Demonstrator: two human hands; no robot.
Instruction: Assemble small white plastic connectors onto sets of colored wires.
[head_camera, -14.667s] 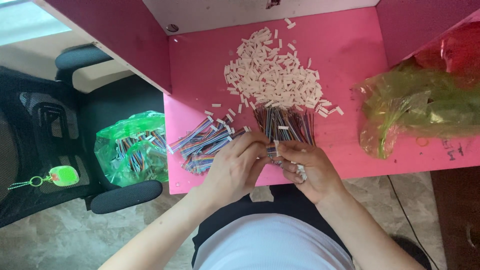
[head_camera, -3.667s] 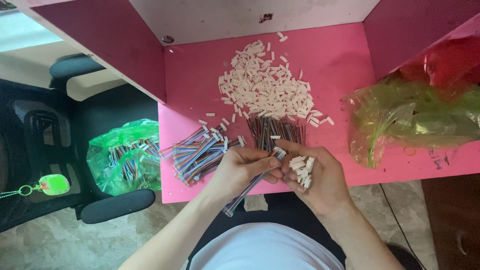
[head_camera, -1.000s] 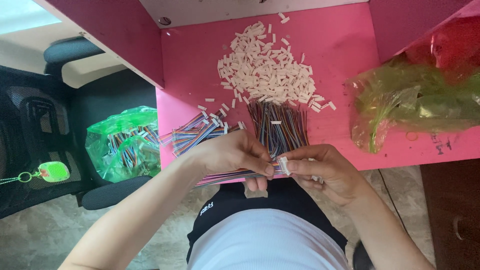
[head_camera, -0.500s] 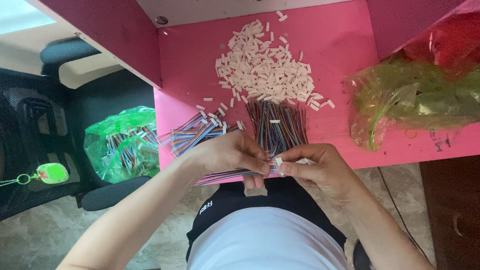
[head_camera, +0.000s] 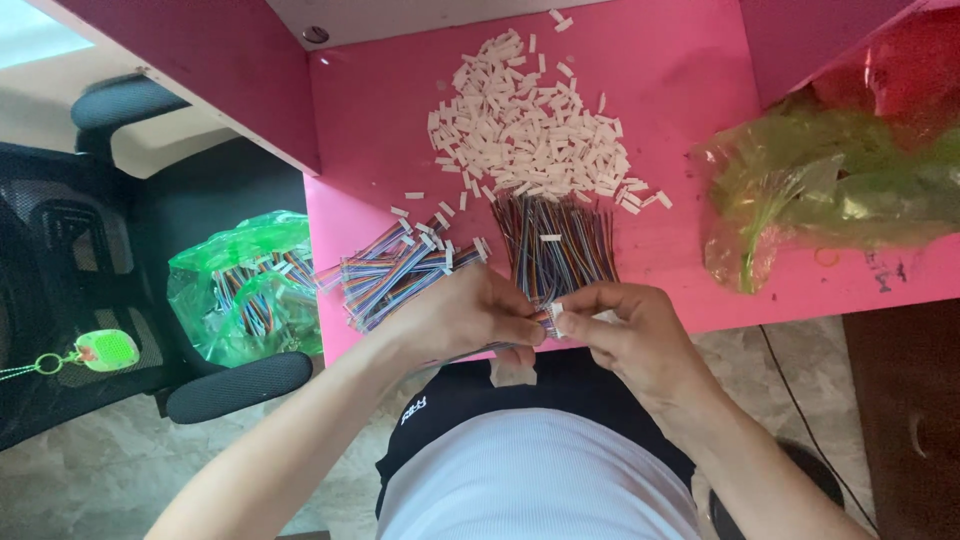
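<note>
Head view, only cam: left hand (head_camera: 465, 315) & right hand (head_camera: 625, 330) meet at near edge of pink bench (head_camera: 680, 90), just above the person's lap. Left grip pinched tight on a flat multicolour ribbon wire (head_camera: 535, 317); right grip pinched on small white connector (head_camera: 557, 312) at the wire's end, fingertips of both hands nearly touching. Just beyond the hands lies a bundle of loose coloured wires (head_camera: 555, 245); to its left, a bundle of finished wires w/ white ends (head_camera: 395, 275). Further back, a heap of white connectors (head_camera: 530, 130). Green plastic bag (head_camera: 830, 190) on bench at right. Another green bag of wires (head_camera: 245, 290) sits on black office chair (head_camera: 90, 250), left of bench.
</note>
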